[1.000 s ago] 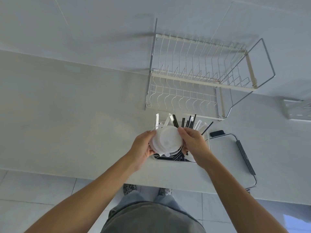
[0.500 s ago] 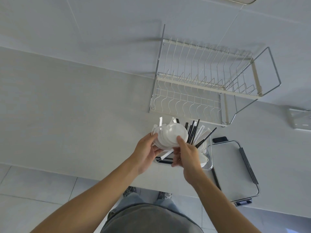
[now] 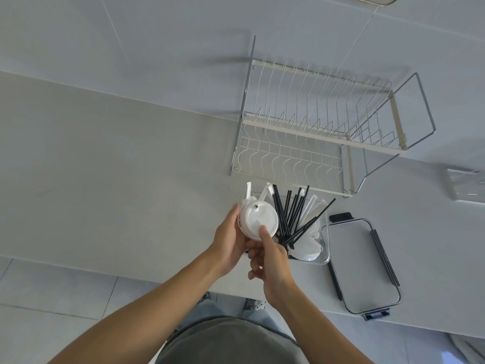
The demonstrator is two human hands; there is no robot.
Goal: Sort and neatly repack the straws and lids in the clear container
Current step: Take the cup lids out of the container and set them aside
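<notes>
A stack of white round lids (image 3: 258,219) is held above the left end of the clear container (image 3: 325,248). My left hand (image 3: 231,240) cups the stack from the left and below. My right hand (image 3: 267,256) supports it from the front, with the thumb pressed on the top lid. Several black straws (image 3: 291,216) and some paper-wrapped white straws (image 3: 309,206) stick up out of the container. More white lids (image 3: 308,249) lie in its right end. The container's near left part is hidden behind my hands.
The container's flat clip-on cover (image 3: 363,266) lies on the white counter just to the right. A wire dish rack (image 3: 315,127) stands behind the container against the wall. A clear object (image 3: 467,185) sits at the far right edge. The counter's front edge runs below my wrists.
The lid stack has tilted upright and shifted left, uncovering the straws. My right hand moved from the stack's right side to its front, thumb on top. The view shifted slightly.
</notes>
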